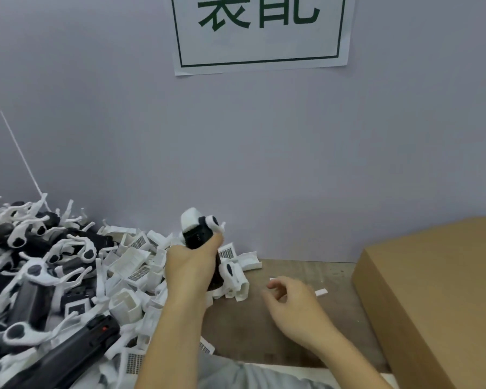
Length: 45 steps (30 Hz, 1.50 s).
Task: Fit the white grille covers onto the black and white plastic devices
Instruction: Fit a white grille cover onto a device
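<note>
Left hand (190,265): grips a black and white device (198,234) upright, above the pile of grille covers (135,265).
Right hand (292,301): empty, fingers loosely curled, over the worktop (306,269), right of the device.
Cardboard box (438,290): far right.

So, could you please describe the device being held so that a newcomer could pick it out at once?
Start at the big pile of black and white parts left of the cardboard box. At its right edge, the left hand grips one black and white device. It alone is lifted upright above the pile.
</note>
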### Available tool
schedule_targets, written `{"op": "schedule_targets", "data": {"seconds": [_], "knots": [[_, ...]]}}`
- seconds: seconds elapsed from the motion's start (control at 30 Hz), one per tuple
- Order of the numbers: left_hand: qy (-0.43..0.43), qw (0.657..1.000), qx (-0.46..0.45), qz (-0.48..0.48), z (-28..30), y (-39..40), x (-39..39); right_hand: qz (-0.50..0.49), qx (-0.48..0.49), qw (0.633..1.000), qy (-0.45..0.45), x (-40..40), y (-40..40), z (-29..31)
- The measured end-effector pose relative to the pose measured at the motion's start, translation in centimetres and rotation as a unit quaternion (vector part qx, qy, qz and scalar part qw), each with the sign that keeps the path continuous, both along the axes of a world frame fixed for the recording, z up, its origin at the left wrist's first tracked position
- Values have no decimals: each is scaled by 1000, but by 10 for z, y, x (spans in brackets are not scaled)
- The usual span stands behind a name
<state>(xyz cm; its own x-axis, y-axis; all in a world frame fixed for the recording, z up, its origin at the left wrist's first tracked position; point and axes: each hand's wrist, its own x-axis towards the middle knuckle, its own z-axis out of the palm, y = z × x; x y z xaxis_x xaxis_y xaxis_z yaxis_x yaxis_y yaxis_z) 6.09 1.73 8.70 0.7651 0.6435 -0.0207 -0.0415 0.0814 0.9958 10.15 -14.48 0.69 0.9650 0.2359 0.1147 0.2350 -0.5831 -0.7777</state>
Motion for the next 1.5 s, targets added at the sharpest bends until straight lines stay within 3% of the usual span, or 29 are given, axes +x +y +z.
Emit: {"op": "schedule_targets", "data": {"seconds": [0.1,0.23,0.4,0.43,0.5,0.57,0.63,0.67,0.7,0.77,0.8,0.93,1.13,1.23,1.33,1.5], "knots": [[42,997,63,-8,2,2,0,18,-1,999,35,14,25,16],[39,998,45,-21,0,3,-4,52,-4,998,23,25,54,17],[41,999,13,-17,-8,7,0,-32,13,999,33,30,40,11],[40,999,5,-20,-11,7,2,-59,45,996,41,28,31,10],[39,999,-7,-30,-17,3,5,-93,210,966,116,20,11,12],[40,998,-17,-55,-23,-6,9,-82,392,892,209,9,-11,14],[57,991,-23,-116,-29,-19,14,-72,489,842,214,-1,-31,15],[65,986,-32,-149,-31,-27,15,-71,492,847,187,-4,-39,14],[75,981,-31,-179,-34,-34,18,-74,455,876,143,-6,-45,16],[109,971,15,-215,-41,-43,22,-56,286,956,34,-7,-55,26],[120,967,39,-221,-43,-47,23,-20,217,976,-9,-7,-59,32],[122,960,58,-244,-49,-51,26,99,71,989,-81,-11,-59,53],[81,944,11,-321,-47,-62,18,107,-70,983,-132,-10,-57,56],[59,941,44,-331,-47,-69,17,95,-86,980,-153,-13,-57,55],[17,945,18,-326,-50,-69,19,78,-65,975,-196,-12,-53,48],[-15,955,32,-295,-54,-70,22,-22,111,971,-213,-15,-45,43]]}}
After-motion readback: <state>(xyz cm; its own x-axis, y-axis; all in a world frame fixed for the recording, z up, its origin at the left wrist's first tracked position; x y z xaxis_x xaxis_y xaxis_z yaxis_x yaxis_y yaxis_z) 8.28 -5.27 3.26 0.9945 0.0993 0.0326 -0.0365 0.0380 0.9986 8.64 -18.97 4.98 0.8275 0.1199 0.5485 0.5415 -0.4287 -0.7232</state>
